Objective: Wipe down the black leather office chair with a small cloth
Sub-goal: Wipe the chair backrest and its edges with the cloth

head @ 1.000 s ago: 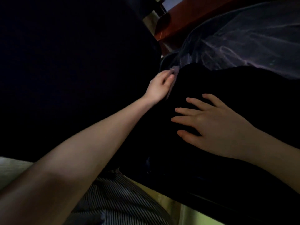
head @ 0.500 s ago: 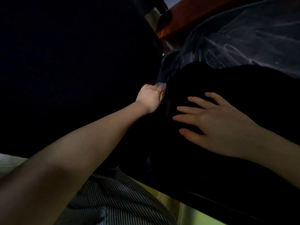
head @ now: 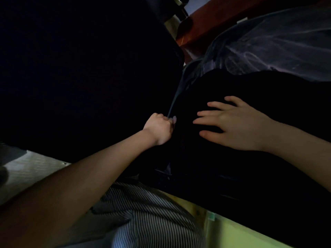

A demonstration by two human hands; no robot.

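The black leather office chair fills most of the head view: its dark back (head: 80,77) on the left, its seat (head: 241,176) on the right. My left hand (head: 158,128) is curled around a small pale cloth (head: 174,119) and presses it into the seam between back and seat. Only a corner of the cloth shows past my fingers. My right hand (head: 238,122) lies flat on the seat with its fingers spread, a little to the right of the left hand.
Clear plastic film (head: 268,43) covers the upper right part of the chair. A reddish wooden desk edge (head: 200,20) runs behind it. My striped trousers (head: 152,221) and a yellowish floor (head: 232,235) show at the bottom, pale flooring (head: 26,169) at lower left.
My left hand has slid down the seam toward me with the cloth, its fingers curling tighter around it. My right hand has stayed flat on the seat.
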